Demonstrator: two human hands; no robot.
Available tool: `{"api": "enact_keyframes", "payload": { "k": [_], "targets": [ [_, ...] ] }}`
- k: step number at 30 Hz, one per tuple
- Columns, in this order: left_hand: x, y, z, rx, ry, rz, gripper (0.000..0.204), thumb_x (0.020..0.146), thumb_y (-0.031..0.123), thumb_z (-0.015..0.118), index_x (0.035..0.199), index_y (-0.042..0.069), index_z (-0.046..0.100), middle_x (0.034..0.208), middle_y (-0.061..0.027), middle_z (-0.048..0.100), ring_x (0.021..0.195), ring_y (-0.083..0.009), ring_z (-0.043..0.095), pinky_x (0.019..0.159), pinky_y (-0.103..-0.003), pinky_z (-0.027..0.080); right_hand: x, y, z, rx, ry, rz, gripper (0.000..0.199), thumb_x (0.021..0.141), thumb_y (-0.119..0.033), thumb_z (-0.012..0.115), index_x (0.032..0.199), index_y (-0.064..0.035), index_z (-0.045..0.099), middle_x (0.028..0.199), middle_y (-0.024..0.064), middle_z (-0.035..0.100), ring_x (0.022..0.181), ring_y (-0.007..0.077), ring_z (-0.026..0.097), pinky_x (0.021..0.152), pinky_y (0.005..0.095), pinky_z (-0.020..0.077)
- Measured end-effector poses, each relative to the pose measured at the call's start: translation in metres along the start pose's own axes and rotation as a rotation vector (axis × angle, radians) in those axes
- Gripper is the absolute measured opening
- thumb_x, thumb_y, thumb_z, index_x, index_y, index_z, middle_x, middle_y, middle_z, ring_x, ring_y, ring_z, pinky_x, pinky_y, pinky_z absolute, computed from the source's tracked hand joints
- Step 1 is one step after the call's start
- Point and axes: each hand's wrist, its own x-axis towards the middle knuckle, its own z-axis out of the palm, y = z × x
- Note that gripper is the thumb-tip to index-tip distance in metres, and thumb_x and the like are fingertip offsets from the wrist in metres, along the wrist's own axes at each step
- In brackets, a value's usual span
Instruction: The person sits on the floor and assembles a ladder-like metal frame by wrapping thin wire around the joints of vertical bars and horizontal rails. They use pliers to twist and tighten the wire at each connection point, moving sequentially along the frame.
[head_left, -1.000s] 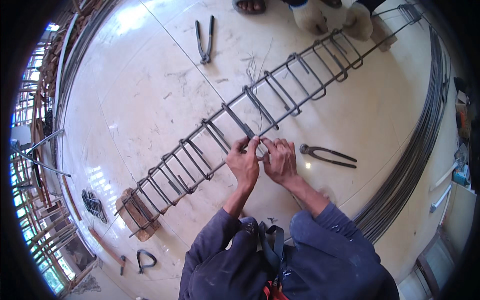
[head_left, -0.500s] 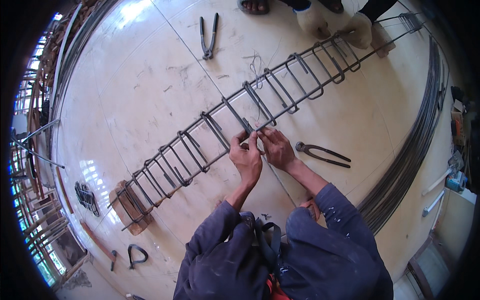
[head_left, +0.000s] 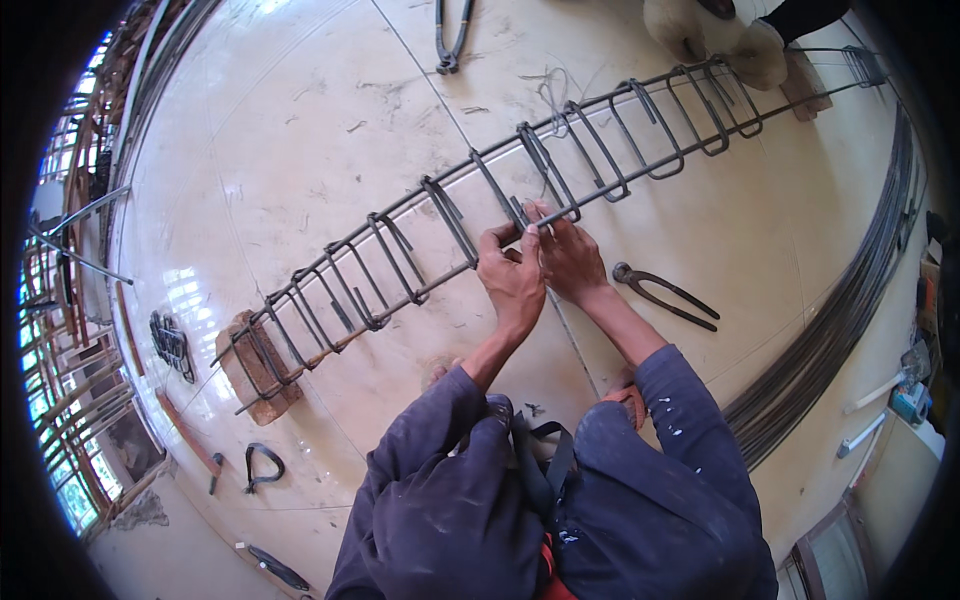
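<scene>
A long rebar cage [head_left: 345,240] of dark steel rods and bent rectangular stirrups lies slanting across the floor. My left hand [head_left: 512,285] is closed on a stirrup [head_left: 493,185] where it meets the near rod. Right beside it, my right hand [head_left: 575,262] pinches at the same joint, its fingertips partly hidden behind the rod. A thin tie wire [head_left: 556,105] loops above the cage and runs down toward these right fingers. Steel pincers [head_left: 665,295] lie open on the floor, just right of my right hand.
Brick blocks [head_left: 258,370] prop the cage ends. Co-worker's gloved hands [head_left: 757,55] are at its far right. Second pincers [head_left: 453,40] lie beyond the cage. A bundle of rods [head_left: 830,330] curves along the right. Loose stirrups [head_left: 172,347] and a curved black object [head_left: 264,468] lie left.
The view has shifted, so the cage and both hands sit slightly higher and further right in the picture. Both my hands remain at the same joint. The co-worker's gloved hands have moved apart from each other.
</scene>
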Motion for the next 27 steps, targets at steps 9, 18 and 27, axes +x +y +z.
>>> {"api": "enact_keyframes", "payload": {
  "k": [9, 18, 27],
  "targets": [
    [0.003, 0.004, -0.002, -0.024, -0.050, -0.016, 0.038, 0.091, 0.021, 0.066, 0.106, -0.012, 0.053, 0.094, -0.0177, 0.063, 0.061, -0.0133, 0.060, 0.042, -0.026, 0.050, -0.007, 0.002, -0.036, -0.185, -0.102, -0.086, 0.039, 0.079, -0.010, 0.058, 0.117, -0.0162, 0.061, 0.112, 0.0041, 0.059, 0.078, 0.0218, 0.061, 0.062, 0.0346, 0.0496],
    [0.003, -0.002, -0.004, 0.038, -0.053, 0.005, 0.035, 0.092, 0.019, 0.066, 0.105, -0.011, 0.053, 0.089, -0.0154, 0.063, 0.057, -0.0108, 0.058, 0.041, -0.025, 0.050, -0.006, -0.014, -0.048, -0.048, 0.064, -0.103, 0.014, 0.077, -0.012, 0.065, 0.091, -0.0086, 0.063, 0.080, 0.0043, 0.057, 0.081, 0.0230, 0.055, 0.081, 0.0421, 0.0410],
    [0.005, -0.002, -0.004, 0.076, -0.011, 0.032, 0.028, 0.090, 0.019, 0.068, 0.099, -0.006, 0.058, 0.075, -0.0083, 0.063, 0.054, -0.0060, 0.052, 0.045, -0.023, 0.038, 0.013, -0.036, -0.068, 0.062, 0.018, -0.089, 0.014, 0.072, -0.007, 0.066, 0.067, -0.0054, 0.053, 0.062, 0.0074, 0.048, 0.057, 0.0276, 0.051, 0.059, 0.0388, 0.0423]
  ]
}}
